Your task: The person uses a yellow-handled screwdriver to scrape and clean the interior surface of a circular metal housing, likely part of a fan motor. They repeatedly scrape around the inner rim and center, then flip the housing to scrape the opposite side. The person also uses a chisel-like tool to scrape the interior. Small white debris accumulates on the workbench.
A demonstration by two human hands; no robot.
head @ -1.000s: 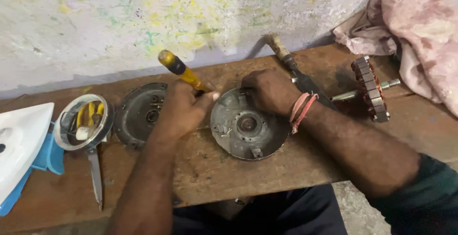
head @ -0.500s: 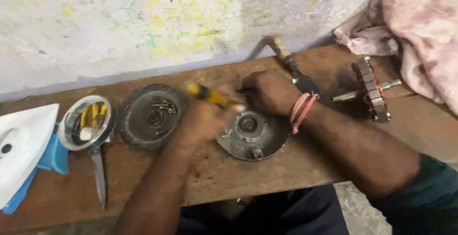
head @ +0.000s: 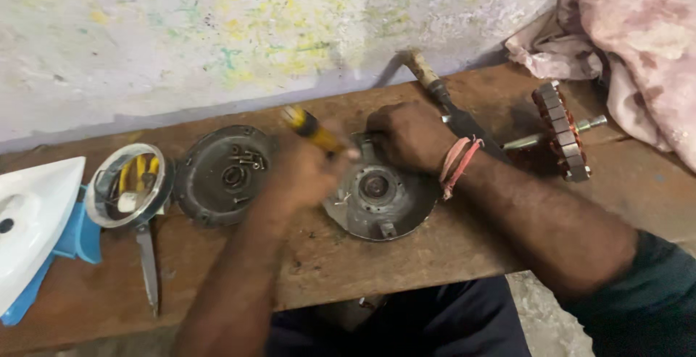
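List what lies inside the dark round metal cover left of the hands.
Inside the dark round metal cover lie several small loose screws and a coiled ring-like part. The left hand hides its right edge; nothing there can be told.

No packages, labels, signs or screens show anywhere on the bench or the wall behind it. The paint-flecked wall carries only splashes of yellow and green, nothing posted on it. From where I stand, the small round tin at the left may bear a sticker inside, but the view is too blurred to tell.
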